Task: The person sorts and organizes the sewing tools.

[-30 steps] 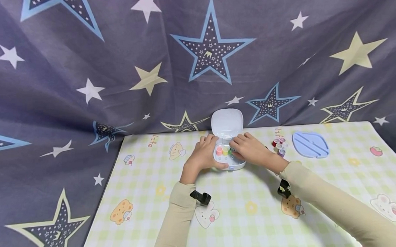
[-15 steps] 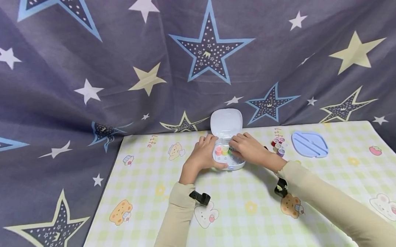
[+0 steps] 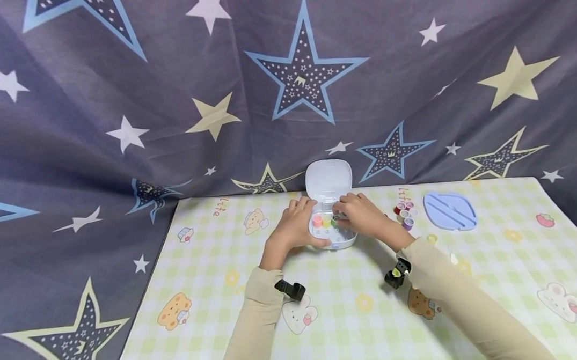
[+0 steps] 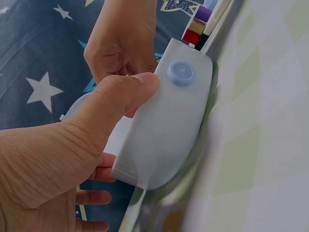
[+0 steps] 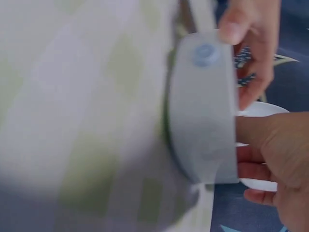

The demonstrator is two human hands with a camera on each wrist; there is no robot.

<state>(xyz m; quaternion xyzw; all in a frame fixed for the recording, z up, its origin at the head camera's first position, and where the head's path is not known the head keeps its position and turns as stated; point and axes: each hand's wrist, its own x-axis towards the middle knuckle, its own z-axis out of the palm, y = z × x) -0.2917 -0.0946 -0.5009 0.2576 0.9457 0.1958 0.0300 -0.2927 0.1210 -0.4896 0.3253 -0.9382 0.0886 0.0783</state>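
Observation:
A pale blue-white sewing box (image 3: 337, 245) stands at the table's back with its lid (image 3: 329, 178) raised. My left hand (image 3: 292, 227) grips the box, thumb on the front rim beside the round blue button (image 4: 181, 73) and fingers along the left side. Inside, a pink thread spool (image 3: 317, 220) and a yellow thread spool (image 3: 326, 221) stand in the back row. My right hand (image 3: 362, 215) reaches in from the right, its fingertips around a green thread spool (image 3: 334, 221), mostly hidden by them. In the right wrist view, the fingers of my right hand (image 5: 285, 164) disappear behind the box wall.
Several thread spools (image 3: 405, 213), red, purple and pale ones, stand grouped right of the box. Farther right lies a flat blue tray (image 3: 450, 210) with diagonal slots. A star-patterned curtain (image 3: 248, 149) hangs behind the checked tablecloth (image 3: 324, 329).
My right forearm and its wrist camera have swung a little to the left, while the fingers stay at the green spool. My left hand and the box stay as they were.

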